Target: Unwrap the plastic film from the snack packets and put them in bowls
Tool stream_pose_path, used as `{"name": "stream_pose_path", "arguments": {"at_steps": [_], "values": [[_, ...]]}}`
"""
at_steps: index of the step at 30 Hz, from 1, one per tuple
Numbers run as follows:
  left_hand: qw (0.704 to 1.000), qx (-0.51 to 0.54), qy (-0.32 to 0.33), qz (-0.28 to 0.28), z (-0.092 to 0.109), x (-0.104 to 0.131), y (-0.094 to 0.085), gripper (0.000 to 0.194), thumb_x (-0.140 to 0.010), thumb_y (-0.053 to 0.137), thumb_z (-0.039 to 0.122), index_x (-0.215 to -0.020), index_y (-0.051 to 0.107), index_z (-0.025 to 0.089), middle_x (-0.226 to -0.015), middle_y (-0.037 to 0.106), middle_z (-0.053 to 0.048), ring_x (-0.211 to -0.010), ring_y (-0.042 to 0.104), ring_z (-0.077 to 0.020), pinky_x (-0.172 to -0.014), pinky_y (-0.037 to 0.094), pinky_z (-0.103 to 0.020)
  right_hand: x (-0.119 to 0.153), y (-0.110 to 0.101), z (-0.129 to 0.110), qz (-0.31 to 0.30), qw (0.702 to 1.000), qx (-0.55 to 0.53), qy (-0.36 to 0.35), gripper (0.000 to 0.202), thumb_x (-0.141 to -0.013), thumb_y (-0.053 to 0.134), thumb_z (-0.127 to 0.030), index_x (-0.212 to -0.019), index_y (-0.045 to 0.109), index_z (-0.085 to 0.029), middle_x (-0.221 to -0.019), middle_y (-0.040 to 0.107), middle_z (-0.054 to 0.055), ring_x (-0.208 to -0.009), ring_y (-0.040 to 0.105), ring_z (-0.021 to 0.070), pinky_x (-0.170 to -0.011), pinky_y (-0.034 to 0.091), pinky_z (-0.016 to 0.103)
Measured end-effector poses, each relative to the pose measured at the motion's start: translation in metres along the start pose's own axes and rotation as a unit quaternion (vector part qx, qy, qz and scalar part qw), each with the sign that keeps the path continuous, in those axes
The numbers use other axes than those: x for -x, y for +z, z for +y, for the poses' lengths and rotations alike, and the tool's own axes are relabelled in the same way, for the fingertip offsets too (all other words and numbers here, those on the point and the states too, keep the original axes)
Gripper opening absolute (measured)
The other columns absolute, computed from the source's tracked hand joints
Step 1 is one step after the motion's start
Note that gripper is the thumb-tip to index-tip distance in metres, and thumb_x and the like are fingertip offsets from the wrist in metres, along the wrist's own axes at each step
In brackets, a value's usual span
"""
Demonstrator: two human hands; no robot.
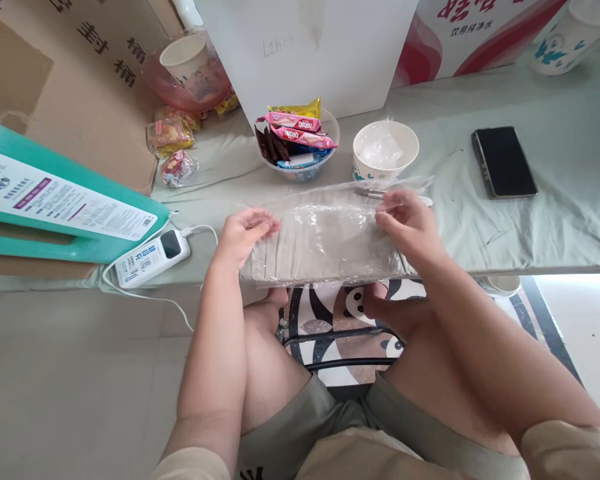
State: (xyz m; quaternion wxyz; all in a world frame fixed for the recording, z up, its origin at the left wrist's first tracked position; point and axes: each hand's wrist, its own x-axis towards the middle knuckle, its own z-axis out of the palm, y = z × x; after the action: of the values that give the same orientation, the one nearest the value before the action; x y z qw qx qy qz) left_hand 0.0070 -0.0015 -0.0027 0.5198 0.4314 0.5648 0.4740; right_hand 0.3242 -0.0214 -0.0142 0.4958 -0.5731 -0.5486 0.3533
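A clear plastic sheet or bag (325, 233) is stretched between my two hands over the front edge of the cloth-covered table. My left hand (253, 233) has its fingers curled at the sheet's left side. At the upper right side, my right hand (405, 217) pinches the plastic, slightly blurred. Beneath and beside the right fingers lies a thin tool (373, 193), partly covered. Just behind the sheet stand a paper cup (385, 150) with clear plastic inside and a clear bowl (300, 175) of wrapped snacks.
A black phone (505, 162) lies at the right. On the left are a green container (70, 200), a white power bank (153, 259) with a cable, and wrapped snacks (179, 168). Boxes (305, 60) stand behind; another paper cup (563, 43) is at the far right.
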Motion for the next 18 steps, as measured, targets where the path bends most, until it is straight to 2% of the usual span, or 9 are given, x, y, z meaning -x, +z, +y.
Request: {"name": "stream_pose_path", "arguments": {"at_steps": [1,3,5,7,9,11,13,16,18], "values": [[1.000,-0.013,-0.013,-0.002,-0.001,0.000,0.001,0.043,-0.056,0.094,0.035,-0.084,0.066,0.017,-0.077,0.075,-0.005,-0.068,0.074,-0.0179,-0.063,0.060,-0.026,0.000,0.000,-0.001,-0.004,1.000,0.019,-0.004,0.015,-0.077,0.071,-0.032,-0.086,0.062,-0.024,-0.083,0.068,0.002,-0.075,0.062,0.0177,-0.066,0.051,0.033],[1.000,-0.008,0.007,0.021,-0.002,-0.001,0.003,0.040,-0.061,0.092,0.039,-0.083,0.065,0.019,-0.070,0.071,-0.001,-0.062,0.072,-0.0163,-0.058,0.059,-0.025,0.001,0.000,-0.004,0.031,0.998,0.032,-0.041,0.012,-0.079,0.069,-0.031,-0.079,0.059,-0.024,-0.085,0.069,0.003,-0.082,0.065,0.0192,-0.073,0.053,0.035],[0.998,0.017,0.033,0.041,0.000,-0.001,0.004,0.038,-0.068,0.088,0.043,-0.088,0.064,0.022,-0.066,0.067,0.002,-0.057,0.070,-0.0144,-0.052,0.056,-0.022,0.002,-0.001,-0.005,0.050,0.997,0.013,-0.053,0.010,-0.081,0.068,-0.029,-0.085,0.059,-0.026,-0.090,0.070,0.002,-0.084,0.067,0.0186,-0.074,0.054,0.034],[0.998,0.026,0.029,0.047,0.003,0.000,0.003,0.037,-0.071,0.085,0.046,-0.092,0.062,0.025,-0.062,0.064,0.004,-0.050,0.066,-0.0128,-0.045,0.050,-0.020,0.003,-0.001,-0.006,0.003,1.000,0.016,-0.007,0.013,-0.080,0.069,-0.028,-0.090,0.061,-0.026,-0.082,0.068,0.000,-0.068,0.065,0.0158,-0.063,0.053,0.031],[0.998,0.036,0.027,0.048,0.006,0.001,0.001,0.035,-0.071,0.084,0.044,-0.091,0.062,0.026,-0.059,0.061,0.006,-0.047,0.063,-0.0113,-0.041,0.046,-0.018,0.004,-0.002,-0.006,-0.033,0.999,0.030,0.024,0.010,-0.080,0.069,-0.029,-0.085,0.062,-0.024,-0.075,0.065,-0.002,-0.054,0.058,0.0123,-0.054,0.050,0.030],[0.996,0.061,0.041,0.046,0.008,0.003,-0.003,0.032,-0.071,0.084,0.039,-0.089,0.061,0.026,-0.059,0.059,0.007,-0.050,0.063,-0.0106,-0.044,0.047,-0.017,0.004,-0.002,-0.006,-0.017,1.000,0.004,0.016,0.011,-0.083,0.067,-0.031,-0.083,0.060,-0.023,-0.076,0.065,-0.002,-0.052,0.058,0.0104,-0.055,0.051,0.029],[0.995,0.077,0.047,0.034,0.009,0.004,-0.007,0.029,-0.071,0.084,0.033,-0.086,0.060,0.025,-0.061,0.060,0.006,-0.054,0.064,-0.0105,-0.049,0.050,-0.018,0.002,-0.002,-0.005,-0.008,0.999,-0.046,0.028,0.013,-0.086,0.066,-0.035,-0.089,0.058,-0.025,-0.076,0.066,-0.004,-0.052,0.059,0.0099,-0.056,0.053,0.028],[0.996,0.072,0.040,0.013,0.009,0.004,-0.009,0.023,-0.067,0.083,0.024,-0.074,0.061,0.021,-0.066,0.064,0.002,-0.058,0.063,-0.0100,-0.054,0.052,-0.020,-0.001,-0.002,-0.002,-0.034,0.990,-0.110,0.083,0.020,-0.086,0.067,-0.039,-0.096,0.055,-0.027,-0.069,0.064,-0.006,-0.048,0.058,0.0103,-0.052,0.053,0.027],[0.996,0.079,0.050,-0.001,0.009,0.004,-0.010,0.018,-0.064,0.081,0.020,-0.066,0.063,0.019,-0.068,0.065,0.000,-0.058,0.062,-0.0096,-0.054,0.051,-0.020,-0.002,-0.002,0.001,-0.043,0.983,-0.152,0.096,0.021,-0.085,0.067,-0.041,-0.097,0.054,-0.028,-0.072,0.066,-0.006,-0.050,0.060,0.0104,-0.053,0.054,0.027]]}}
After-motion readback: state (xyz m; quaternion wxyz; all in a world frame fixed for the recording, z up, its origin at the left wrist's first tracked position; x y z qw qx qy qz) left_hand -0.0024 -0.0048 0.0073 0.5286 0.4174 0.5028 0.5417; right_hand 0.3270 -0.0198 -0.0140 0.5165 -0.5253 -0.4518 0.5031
